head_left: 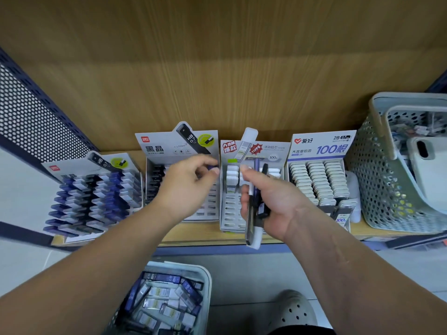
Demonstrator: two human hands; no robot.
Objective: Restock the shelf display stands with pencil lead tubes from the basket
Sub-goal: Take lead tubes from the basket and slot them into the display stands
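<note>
My right hand [271, 201] grips a bundle of pencil lead tubes [252, 221], dark and white ones, held upright in front of the white-tube display stand [226, 213]. My left hand [188, 184] pinches one purple-capped tube [213, 168] between thumb and fingers, over the black-tube stand [208, 209]. Four cardboard stands line the shelf: a full blue one [94, 201] at the left and a full "100" stand [319, 182] at the right. The supply basket [205, 276] with several loose tubes sits on the floor below.
A perforated grey basket [377, 170] with a smaller basket and assorted items inside stands at the shelf's right end. A perforated metal panel [31, 117] bounds the left side. Wooden back wall behind the stands. A grey clog [295, 310] is on the floor.
</note>
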